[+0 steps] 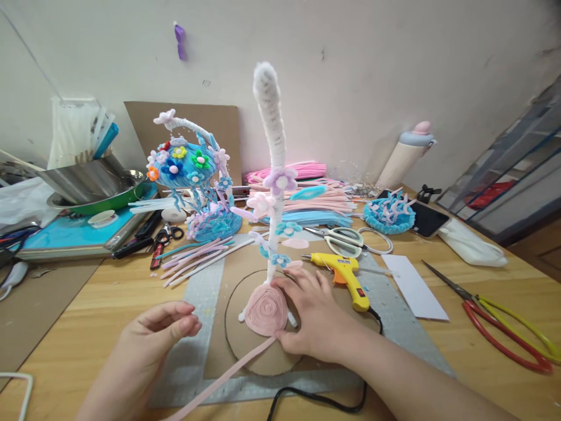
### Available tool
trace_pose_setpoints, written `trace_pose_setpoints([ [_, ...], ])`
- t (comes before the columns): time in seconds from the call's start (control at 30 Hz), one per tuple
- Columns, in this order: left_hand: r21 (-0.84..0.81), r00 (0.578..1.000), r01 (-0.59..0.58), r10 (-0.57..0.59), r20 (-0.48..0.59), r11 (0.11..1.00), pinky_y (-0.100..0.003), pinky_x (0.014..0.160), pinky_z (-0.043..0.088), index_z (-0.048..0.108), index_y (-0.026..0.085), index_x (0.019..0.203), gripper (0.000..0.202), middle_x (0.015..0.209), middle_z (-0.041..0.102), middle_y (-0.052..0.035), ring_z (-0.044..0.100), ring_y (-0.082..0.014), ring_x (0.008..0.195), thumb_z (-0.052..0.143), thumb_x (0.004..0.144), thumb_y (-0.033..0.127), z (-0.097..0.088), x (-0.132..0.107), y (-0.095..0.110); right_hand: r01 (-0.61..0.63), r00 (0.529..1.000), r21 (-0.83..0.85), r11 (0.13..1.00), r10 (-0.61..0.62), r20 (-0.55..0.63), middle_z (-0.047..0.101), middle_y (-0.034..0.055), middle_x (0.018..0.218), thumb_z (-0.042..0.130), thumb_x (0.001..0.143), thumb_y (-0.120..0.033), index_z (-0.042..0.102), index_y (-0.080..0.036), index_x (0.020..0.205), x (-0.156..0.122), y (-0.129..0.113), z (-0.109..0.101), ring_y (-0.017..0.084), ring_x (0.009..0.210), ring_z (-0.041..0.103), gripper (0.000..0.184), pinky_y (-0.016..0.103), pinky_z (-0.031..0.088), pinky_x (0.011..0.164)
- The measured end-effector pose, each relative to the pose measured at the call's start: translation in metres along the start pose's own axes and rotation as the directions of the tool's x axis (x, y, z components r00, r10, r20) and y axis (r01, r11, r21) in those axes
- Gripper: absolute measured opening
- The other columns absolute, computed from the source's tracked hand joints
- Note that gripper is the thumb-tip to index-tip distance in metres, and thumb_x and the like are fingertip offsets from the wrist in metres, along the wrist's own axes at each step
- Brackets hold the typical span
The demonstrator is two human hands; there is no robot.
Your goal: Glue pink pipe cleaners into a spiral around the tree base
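Note:
My right hand grips the right side of a flat pink pipe-cleaner coil, index finger above and thumb at the lower edge. The coil lies on a cardboard sheet with a round outline. From its lower edge a loose pink strip runs toward the bottom left. Behind the coil rises a white fuzzy stem bearing lilac, pink and blue flowers and leaves. My left hand hovers left of the coil, loosely curled and apart from the strip, with nothing visible in its fingers.
A yellow glue gun lies right of my right hand, its black cord running forward. Red-handled scissors and white-handled scissors lie nearby. Behind stand a flowered blue pipe-cleaner piece, pipe-cleaner bundles and a tilted bottle.

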State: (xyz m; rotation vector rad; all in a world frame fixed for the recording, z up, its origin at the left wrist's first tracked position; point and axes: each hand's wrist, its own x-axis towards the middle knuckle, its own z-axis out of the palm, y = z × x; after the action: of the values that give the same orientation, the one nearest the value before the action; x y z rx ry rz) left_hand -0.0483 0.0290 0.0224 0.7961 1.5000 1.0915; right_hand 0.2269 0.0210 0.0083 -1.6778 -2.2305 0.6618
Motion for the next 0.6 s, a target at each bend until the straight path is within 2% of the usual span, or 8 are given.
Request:
trace_pose_setpoints([
  [0.1, -0.029, 0.999, 0.052, -0.051, 0.018, 0.998, -0.021, 0.059, 0.054, 0.072, 0.019, 0.07, 0.042, 0.063, 0.071, -0.0006, 0.066, -0.0146, 0.059, 0.092, 0.036, 0.034, 0.002, 0.0, 0.0, -0.004, 1.0, 0.001, 1.0, 0.004, 0.004, 0.033, 0.0073, 0.147, 0.066, 0.062, -0.05, 0.045, -0.033, 0.131, 0.0, 0.0, -0.001, 0.028, 0.139, 0.017, 0.074, 0.052, -0.003, 0.11],
  [0.23, -0.032, 0.996, 0.061, -0.059, 0.073, 0.998, -0.024, 0.068, 0.055, 0.073, 0.019, 0.08, 0.043, 0.07, 0.074, -0.0041, 0.068, -0.0169, 0.067, 0.089, 0.046, 0.039, 0.001, 0.001, -0.004, 0.005, 1.0, -0.004, 1.0, -0.005, -0.004, 0.034, 0.0073, 0.146, 0.066, 0.063, -0.05, 0.045, -0.033, 0.13, 0.0, 0.001, 0.0, 0.028, 0.139, 0.017, 0.073, 0.052, -0.002, 0.11],
  [0.37, 0.048, 0.995, -0.043, 0.038, 0.095, 0.998, -0.018, 0.068, 0.051, 0.072, 0.021, 0.091, 0.047, 0.077, 0.072, -0.0019, 0.064, -0.0136, 0.073, 0.087, 0.051, 0.04, 0.001, 0.0, -0.003, 0.006, 1.0, 0.002, 1.0, -0.006, -0.008, 0.033, 0.0069, 0.147, 0.066, 0.062, -0.05, 0.046, -0.033, 0.13, 0.0, 0.002, 0.001, 0.028, 0.139, 0.017, 0.073, 0.052, -0.003, 0.11],
  [0.5, 0.112, 0.982, -0.187, 0.182, 0.058, 0.976, -0.014, 0.059, 0.044, 0.071, 0.023, 0.089, 0.044, 0.066, 0.062, 0.0041, 0.054, -0.009, 0.063, 0.085, 0.053, 0.041, -0.002, 0.005, -0.007, 0.005, 1.0, 0.01, 1.0, -0.005, -0.01, 0.034, 0.0069, 0.146, 0.067, 0.062, -0.049, 0.046, -0.033, 0.129, 0.0, 0.001, 0.001, 0.027, 0.139, 0.017, 0.073, 0.052, -0.003, 0.11],
  [0.6, 0.207, 0.979, -0.2, 0.202, 0.012, 0.958, -0.016, 0.05, 0.039, 0.07, 0.023, 0.086, 0.039, 0.061, 0.057, 0.0051, 0.047, -0.0091, 0.056, 0.081, 0.056, 0.046, -0.006, 0.009, -0.013, -0.006, 1.0, 0.018, 1.0, 0.006, 0.001, 0.033, 0.0071, 0.147, 0.067, 0.061, -0.049, 0.046, -0.033, 0.13, 0.0, 0.001, 0.0, 0.027, 0.14, 0.017, 0.074, 0.052, -0.003, 0.11],
])
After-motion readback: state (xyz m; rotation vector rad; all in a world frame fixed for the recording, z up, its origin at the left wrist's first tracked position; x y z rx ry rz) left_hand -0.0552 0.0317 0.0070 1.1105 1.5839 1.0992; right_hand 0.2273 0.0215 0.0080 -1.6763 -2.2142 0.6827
